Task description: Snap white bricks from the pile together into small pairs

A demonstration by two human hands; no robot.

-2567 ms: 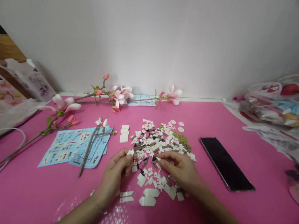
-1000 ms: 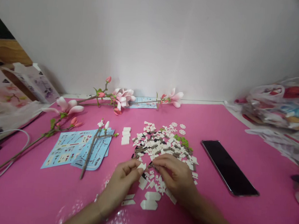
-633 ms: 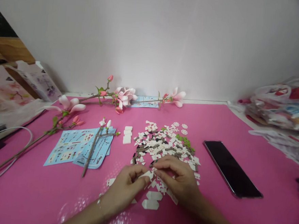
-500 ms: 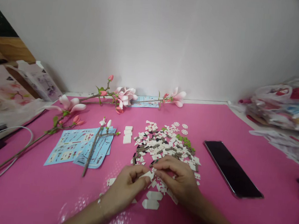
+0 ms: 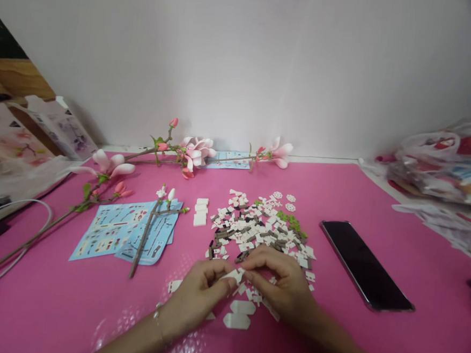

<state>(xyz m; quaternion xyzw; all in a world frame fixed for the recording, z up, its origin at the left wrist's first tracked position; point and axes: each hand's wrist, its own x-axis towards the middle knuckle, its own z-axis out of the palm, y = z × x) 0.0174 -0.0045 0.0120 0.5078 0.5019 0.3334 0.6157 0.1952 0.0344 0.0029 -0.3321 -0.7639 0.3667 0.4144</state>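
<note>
Both hands have drawn together at the near edge of the brick pile (image 5: 256,229), left hand (image 5: 198,301) pinching a small white plastic piece (image 5: 234,275), light, stiff, best held by its edges, right hand (image 5: 283,288) curled just beside it

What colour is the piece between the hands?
The small plastic piece is white, best in the head view.

1 head-worn view, facing forward and down over pink mat (image 5: 417,340) toward white wall (image 5: 243,64)
</note>
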